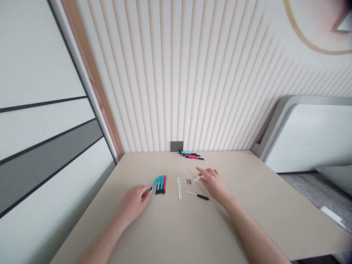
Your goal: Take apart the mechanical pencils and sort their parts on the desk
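The left hand is gripping a teal barrel between thumb and fingers, just above or on the desk. This barrel is lying left of a row, its long axis slanting: the teal end is pointing away and a little right, while the near end is disappearing among the fingertips. Just beside it, 2 more teal barrels and 1 red barrel are lying side by side, their black ends facing the person and their long axes running nearly straight away. They are showing only their outsides, so what they are containing is hidden.

The right hand is spreading its fingers loosely, the index finger stretching forward. Its thumb is coming close to some small white pieces; they are probably lying apart from it, but they are too small and partly covered to tell.

Between the hands, 2 white rods are pointing away, 2 small dark pieces are resting to their right, and a screwdriver is aiming its pale shaft leftward. Several pens are lying by the wall, overlapping. Both forearms are running out of view below.
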{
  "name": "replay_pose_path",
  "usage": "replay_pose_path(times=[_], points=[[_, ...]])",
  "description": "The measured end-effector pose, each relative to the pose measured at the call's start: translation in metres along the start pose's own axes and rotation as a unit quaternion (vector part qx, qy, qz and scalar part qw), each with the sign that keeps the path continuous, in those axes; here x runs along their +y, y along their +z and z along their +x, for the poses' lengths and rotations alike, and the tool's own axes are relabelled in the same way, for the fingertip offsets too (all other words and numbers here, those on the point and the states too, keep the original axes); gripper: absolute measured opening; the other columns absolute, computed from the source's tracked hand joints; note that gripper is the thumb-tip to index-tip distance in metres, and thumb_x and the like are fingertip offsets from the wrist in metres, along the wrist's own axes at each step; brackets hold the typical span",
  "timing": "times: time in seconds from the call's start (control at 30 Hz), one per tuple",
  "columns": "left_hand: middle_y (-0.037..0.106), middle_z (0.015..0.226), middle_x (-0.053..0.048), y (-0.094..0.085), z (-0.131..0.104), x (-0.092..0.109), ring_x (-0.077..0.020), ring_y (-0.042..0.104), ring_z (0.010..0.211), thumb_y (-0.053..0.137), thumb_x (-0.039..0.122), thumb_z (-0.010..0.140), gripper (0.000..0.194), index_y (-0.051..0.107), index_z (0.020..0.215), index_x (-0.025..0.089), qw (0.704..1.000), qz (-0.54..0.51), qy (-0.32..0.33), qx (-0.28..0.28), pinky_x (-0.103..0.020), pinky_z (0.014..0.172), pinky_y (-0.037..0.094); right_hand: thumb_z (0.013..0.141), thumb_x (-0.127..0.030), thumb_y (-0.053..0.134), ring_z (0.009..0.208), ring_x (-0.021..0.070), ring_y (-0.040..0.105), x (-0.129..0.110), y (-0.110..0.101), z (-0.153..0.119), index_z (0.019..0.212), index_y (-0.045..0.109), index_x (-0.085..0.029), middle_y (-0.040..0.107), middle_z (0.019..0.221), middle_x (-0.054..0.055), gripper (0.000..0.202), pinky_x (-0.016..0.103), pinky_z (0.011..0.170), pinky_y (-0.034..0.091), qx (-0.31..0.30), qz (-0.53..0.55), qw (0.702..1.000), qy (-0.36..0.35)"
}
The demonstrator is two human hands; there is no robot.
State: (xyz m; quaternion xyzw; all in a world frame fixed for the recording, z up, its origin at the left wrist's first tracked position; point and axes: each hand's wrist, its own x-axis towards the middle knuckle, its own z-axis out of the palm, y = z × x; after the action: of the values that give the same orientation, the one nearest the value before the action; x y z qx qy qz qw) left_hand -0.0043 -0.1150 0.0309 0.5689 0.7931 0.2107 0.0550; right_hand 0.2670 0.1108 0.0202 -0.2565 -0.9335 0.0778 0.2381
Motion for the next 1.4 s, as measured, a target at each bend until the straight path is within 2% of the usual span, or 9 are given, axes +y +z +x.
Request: replay_pose_path(times=[0.23, 0.37, 0.6, 0.8, 1.0, 1.3, 1.4], points=[[0.069, 0.083, -0.005, -0.001, 0.000, 0.002, -0.0188, 0.062, 0.077, 0.047, 0.031, 0.090, 0.029, 0.070, 0.102, 0.019, 1.000, 0.007, -0.004, -0.002, -0.027, 0.073, 0.042, 0.094, -0.022, 0.049, 0.100, 0.0227, 0.059, 0.008, -0.006, -0.003, 0.113, 0.066, -0.025, 0.071, 0.106, 0.008, 0.025, 0.037, 0.086, 0.040, 0.017, -0.031, 0.999, 0.009], [0.069, 0.083, -0.006, -0.002, 0.001, 0.002, -0.0186, 0.061, 0.075, 0.045, 0.031, 0.091, 0.030, 0.070, 0.102, 0.018, 1.000, 0.010, -0.003, -0.008, -0.028, 0.073, 0.042, 0.096, -0.025, 0.046, 0.099, 0.0219, 0.059, 0.006, -0.003, 0.000, 0.107, 0.068, -0.024, 0.071, 0.104, 0.007, 0.024, 0.035, 0.084, 0.039, 0.012, -0.040, 0.999, 0.032], [0.069, 0.086, -0.005, -0.003, 0.001, 0.003, -0.0193, 0.062, 0.079, 0.046, 0.033, 0.090, 0.030, 0.070, 0.102, 0.019, 1.000, 0.009, -0.008, -0.016, -0.028, 0.075, 0.043, 0.092, -0.021, 0.049, 0.096, 0.0233, 0.059, -0.005, 0.007, 0.011, 0.102, 0.071, -0.025, 0.072, 0.098, 0.007, 0.024, 0.036, 0.082, 0.036, -0.016, -0.063, 0.995, 0.077], [0.069, 0.084, -0.006, -0.003, 0.000, 0.003, -0.0192, 0.062, 0.077, 0.046, 0.031, 0.090, 0.030, 0.070, 0.102, 0.018, 1.000, 0.014, 0.006, -0.005, -0.028, 0.075, 0.042, 0.086, -0.016, 0.055, 0.097, 0.0255, 0.058, -0.010, 0.012, 0.016, 0.101, 0.071, -0.026, 0.073, 0.098, 0.008, 0.024, 0.038, 0.082, 0.033, -0.017, -0.093, 0.992, 0.083], [0.069, 0.085, -0.006, -0.003, 0.000, 0.004, -0.0193, 0.061, 0.078, 0.046, 0.032, 0.090, 0.030, 0.070, 0.104, 0.019, 1.000, 0.020, -0.009, -0.016, -0.028, 0.074, 0.042, 0.084, -0.015, 0.057, 0.098, 0.0263, 0.058, -0.011, 0.013, 0.015, 0.099, 0.071, -0.026, 0.073, 0.098, 0.008, 0.024, 0.040, 0.082, 0.031, -0.023, -0.096, 0.992, 0.081], [0.069, 0.085, -0.006, -0.001, 0.000, 0.002, -0.0191, 0.061, 0.077, 0.046, 0.031, 0.090, 0.029, 0.070, 0.103, 0.019, 1.000, 0.021, 0.002, -0.008, -0.028, 0.073, 0.041, 0.090, -0.013, 0.051, 0.095, 0.0247, 0.058, -0.010, 0.017, 0.017, 0.096, 0.072, -0.025, 0.074, 0.094, 0.007, 0.025, 0.039, 0.083, 0.031, -0.022, -0.088, 0.993, 0.071], [0.069, 0.087, -0.006, -0.002, 0.000, 0.002, -0.0194, 0.062, 0.079, 0.046, 0.031, 0.091, 0.030, 0.070, 0.104, 0.018, 1.000, 0.025, 0.003, -0.014, -0.028, 0.074, 0.042, 0.093, -0.015, 0.048, 0.096, 0.0238, 0.059, -0.008, 0.017, 0.018, 0.104, 0.070, -0.026, 0.073, 0.096, 0.007, 0.027, 0.039, 0.084, 0.032, -0.006, -0.075, 0.995, 0.066]])
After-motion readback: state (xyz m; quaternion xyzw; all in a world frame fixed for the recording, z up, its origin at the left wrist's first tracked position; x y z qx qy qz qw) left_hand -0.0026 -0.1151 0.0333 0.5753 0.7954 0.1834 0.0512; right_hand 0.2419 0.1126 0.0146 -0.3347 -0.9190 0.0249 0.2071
